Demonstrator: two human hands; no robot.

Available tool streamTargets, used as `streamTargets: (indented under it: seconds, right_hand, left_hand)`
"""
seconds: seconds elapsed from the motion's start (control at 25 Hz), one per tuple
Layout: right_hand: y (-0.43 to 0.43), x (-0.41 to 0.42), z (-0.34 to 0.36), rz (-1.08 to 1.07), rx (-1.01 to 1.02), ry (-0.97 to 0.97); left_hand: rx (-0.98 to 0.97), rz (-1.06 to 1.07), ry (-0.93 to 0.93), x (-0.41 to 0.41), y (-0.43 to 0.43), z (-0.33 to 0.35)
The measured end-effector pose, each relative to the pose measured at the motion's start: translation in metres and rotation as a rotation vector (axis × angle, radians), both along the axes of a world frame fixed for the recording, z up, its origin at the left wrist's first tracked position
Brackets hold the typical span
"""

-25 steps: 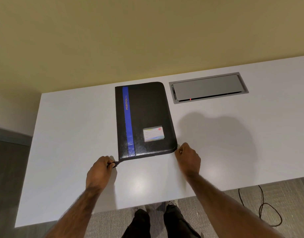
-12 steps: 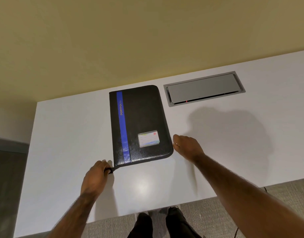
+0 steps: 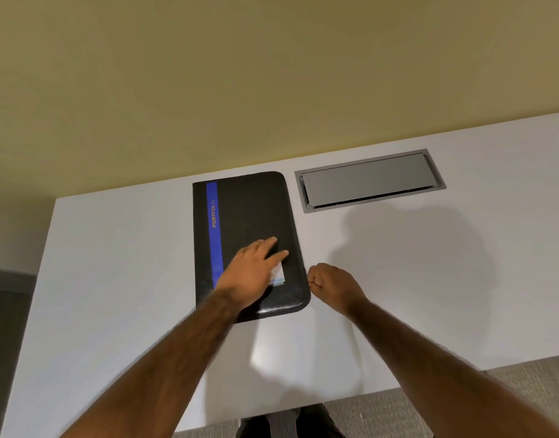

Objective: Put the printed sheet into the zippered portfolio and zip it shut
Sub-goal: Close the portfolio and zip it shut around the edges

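The black zippered portfolio [image 3: 252,213] with a blue stripe lies closed on the white table [image 3: 113,279]. My left hand [image 3: 251,273] rests flat on its cover with fingers spread, holding nothing and hiding most of the small card [image 3: 279,278] on the cover. My right hand [image 3: 331,287] is pinched shut at the portfolio's right edge, just above the near right corner, on what looks like the small zipper pull. The printed sheet is not in sight.
A grey cable hatch [image 3: 369,181] is set flush into the table, right of the portfolio's far end. A beige wall stands behind the table's far edge. The near table edge runs above my feet [image 3: 287,422] on the carpet.
My left hand let go of the loop at the near left corner and moved onto the cover. My right hand closed into a pinch at the right edge.
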State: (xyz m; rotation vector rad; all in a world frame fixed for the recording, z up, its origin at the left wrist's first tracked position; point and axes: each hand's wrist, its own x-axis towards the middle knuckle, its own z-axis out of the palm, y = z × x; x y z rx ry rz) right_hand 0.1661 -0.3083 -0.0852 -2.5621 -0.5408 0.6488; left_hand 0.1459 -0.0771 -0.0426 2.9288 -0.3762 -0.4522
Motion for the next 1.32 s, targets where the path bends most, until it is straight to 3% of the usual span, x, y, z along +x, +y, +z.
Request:
streamTargets:
  seconds: [0.16,0.24,0.56,0.8,1.0,1.2,1.32]
  right_hand:
    - [-0.002,0.008,-0.003,0.004,0.018,-0.078]
    - [-0.005,0.013,-0.005,0.024,-0.007,-0.081]
    - [-0.011,0.026,-0.006,0.129,-0.045,-0.092]
    - [-0.01,0.03,-0.007,0.134,-0.077,-0.066]
    - [-0.001,0.044,-0.002,0.124,-0.047,-0.159]
    - [0.016,0.081,0.003,0.034,-0.096,-0.256]
    - [0.025,0.103,0.007,0.031,-0.137,-0.283]
  left_hand:
    - [0.065,-0.62,-0.089,0.001,-0.035,-0.007]
    - [0.112,-0.715,-0.064,-0.008,-0.037,-0.015]
    - [0.119,-0.527,-0.01,-0.014,-0.06,-0.022]
    - [0.164,-0.601,-0.083,-0.014,-0.072,-0.018]
    - [0.128,-0.591,-0.106,-0.009,-0.075,-0.021]
    - [0.085,-0.553,0.059,-0.007,-0.079,0.002]
    - [0.012,-0.507,0.046,-0.014,-0.079,0.002]
